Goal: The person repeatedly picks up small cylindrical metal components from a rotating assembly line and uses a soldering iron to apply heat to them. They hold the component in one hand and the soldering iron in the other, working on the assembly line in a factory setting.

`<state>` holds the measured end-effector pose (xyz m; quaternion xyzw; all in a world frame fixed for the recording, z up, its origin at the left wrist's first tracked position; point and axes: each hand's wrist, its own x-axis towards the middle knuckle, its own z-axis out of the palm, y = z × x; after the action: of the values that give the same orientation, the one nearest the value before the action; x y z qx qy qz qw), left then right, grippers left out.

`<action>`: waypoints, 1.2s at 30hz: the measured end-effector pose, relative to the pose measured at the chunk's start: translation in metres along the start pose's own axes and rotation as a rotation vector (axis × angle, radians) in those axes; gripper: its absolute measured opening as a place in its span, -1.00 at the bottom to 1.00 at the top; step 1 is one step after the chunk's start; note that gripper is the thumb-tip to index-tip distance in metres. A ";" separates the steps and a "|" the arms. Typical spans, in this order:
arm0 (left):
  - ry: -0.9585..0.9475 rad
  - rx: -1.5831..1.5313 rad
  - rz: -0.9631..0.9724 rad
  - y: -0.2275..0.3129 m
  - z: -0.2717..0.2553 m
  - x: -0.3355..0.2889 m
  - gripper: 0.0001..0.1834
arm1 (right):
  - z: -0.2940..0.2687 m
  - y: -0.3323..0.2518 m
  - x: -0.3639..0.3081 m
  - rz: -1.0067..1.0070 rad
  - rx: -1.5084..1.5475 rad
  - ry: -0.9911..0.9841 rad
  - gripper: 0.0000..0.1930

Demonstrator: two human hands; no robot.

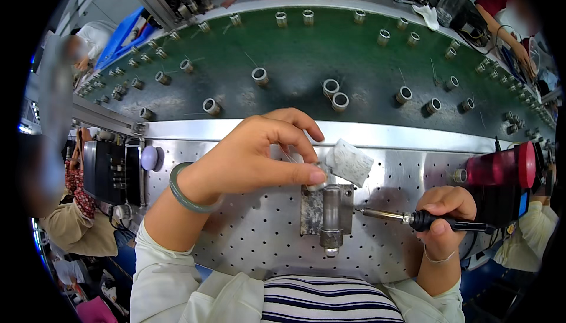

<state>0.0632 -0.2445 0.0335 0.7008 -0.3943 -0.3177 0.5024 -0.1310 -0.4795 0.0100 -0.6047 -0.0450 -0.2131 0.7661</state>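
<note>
My right hand is closed round the black handle of a soldering iron, whose tip points left at the metal fixture. My left hand pinches a small silvery cylindrical part between thumb and fingers, just above the fixture; the fingers hide much of it. Thin wires show under its curled fingers. The fixture is a scuffed grey metal block carrying an upright-lying metal cylinder with a rounded silver end. A speckled white pad lies right behind the fixture, beside my left fingertips.
The perforated metal worktop borders a green conveyor belt bearing many metal cylinders, some with thin wires. A pink-red container stands at right, a black box at left. Other people sit on both sides.
</note>
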 end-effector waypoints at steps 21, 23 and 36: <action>-0.170 -0.798 -0.263 -0.009 0.035 -0.019 -0.50 | 0.010 0.010 -0.002 0.033 0.097 -0.101 -0.76; -0.108 -0.817 -0.260 -0.010 0.037 -0.020 -0.52 | 0.010 0.010 -0.003 0.056 0.098 -0.114 -0.76; -0.021 -0.750 -0.052 -0.013 0.045 -0.019 -0.82 | 0.008 0.010 -0.005 0.058 0.061 -0.084 -0.74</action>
<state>0.0192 -0.2457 0.0090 0.4745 -0.2376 -0.4601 0.7118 -0.1304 -0.4682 0.0011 -0.5907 -0.0662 -0.1638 0.7873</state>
